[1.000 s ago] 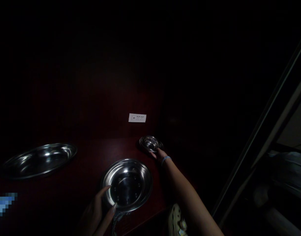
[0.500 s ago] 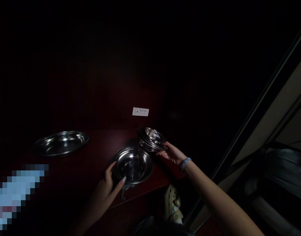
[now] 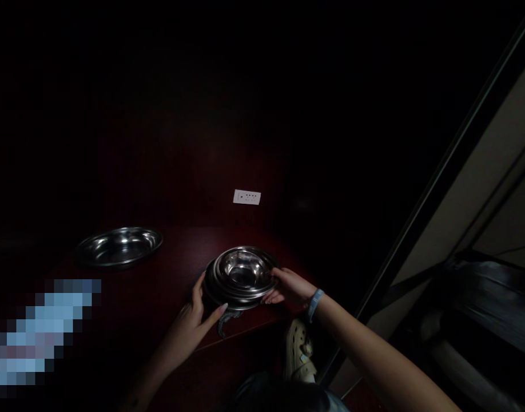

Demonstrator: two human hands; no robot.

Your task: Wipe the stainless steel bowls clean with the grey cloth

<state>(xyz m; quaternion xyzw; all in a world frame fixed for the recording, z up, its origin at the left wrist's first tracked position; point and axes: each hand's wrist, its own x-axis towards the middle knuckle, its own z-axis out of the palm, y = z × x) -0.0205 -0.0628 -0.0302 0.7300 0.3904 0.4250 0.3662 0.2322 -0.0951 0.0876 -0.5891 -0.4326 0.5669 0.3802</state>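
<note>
The fingers of the left hand (image 3: 193, 320) curled against the near-left rim of a nested stack of steel bowls (image 3: 241, 277), while those of the right hand (image 3: 290, 286) clamped its right rim, the stack sitting between them at the near edge of the dark red table (image 3: 159, 286). Thin, stiff polished steel like this probably felt light but slick, likely to slide and clatter, so opposite rims looked the safest hold. Well left of the fingers lay an oval steel platter (image 3: 119, 247).

Dark red table (image 3: 159, 286), oval steel dish (image 3: 119, 247), stacked steel bowls (image 3: 241, 277)
</note>
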